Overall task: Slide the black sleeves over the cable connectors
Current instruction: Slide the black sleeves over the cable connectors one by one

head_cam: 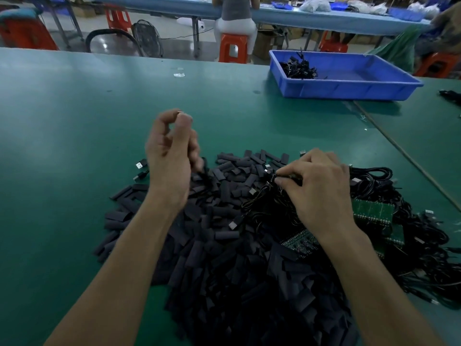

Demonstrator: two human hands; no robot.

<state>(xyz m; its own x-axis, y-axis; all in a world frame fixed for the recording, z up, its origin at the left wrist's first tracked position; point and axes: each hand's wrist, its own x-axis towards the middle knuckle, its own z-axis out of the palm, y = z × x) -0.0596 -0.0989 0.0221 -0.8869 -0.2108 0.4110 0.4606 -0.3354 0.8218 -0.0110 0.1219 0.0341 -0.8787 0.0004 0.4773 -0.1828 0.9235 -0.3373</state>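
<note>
A big heap of flat black sleeves (pixel 224 245) covers the green table in front of me. To its right lies a tangle of black cables (pixel 389 196) with small connectors and green circuit boards (pixel 373 211). My left hand (pixel 172 156) is raised above the heap's left side, thumb and forefinger pinching a small connector tip, with a black cable hanging down from it. My right hand (pixel 316 186) rests on the cable tangle and pinches a cable connector (pixel 273 176) between thumb and fingers.
A blue plastic tray (pixel 349 88) holding several finished cables stands at the back right. Two loose connectors (pixel 141 168) lie left of the heap. A brown cord (pixel 409 158) runs diagonally across the right side. A person sits on an orange stool (pixel 233 49) beyond the table.
</note>
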